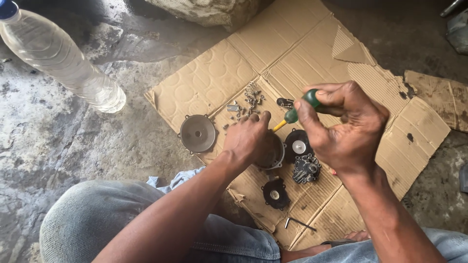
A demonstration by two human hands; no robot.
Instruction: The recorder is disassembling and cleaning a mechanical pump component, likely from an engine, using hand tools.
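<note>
My right hand (343, 124) grips a green-handled screwdriver (301, 108), its yellow shaft angled down to the left. My left hand (249, 136) rests on a round metal housing (276, 155) lying on flattened cardboard (292, 58), covering most of it. The screwdriver tip points toward that housing, and my left hand hides it. Beside the housing lie a black round diaphragm with a silver centre (298, 145), a dark ribbed metal part (306, 168) and another black diaphragm (275, 193).
A round grey metal cover (197, 133) lies left of my left hand. Small screws and springs (248, 103) are scattered above it. An L-shaped hex key (298, 224) lies near my knee. A clear plastic bottle (58, 56) stands on wet concrete at upper left.
</note>
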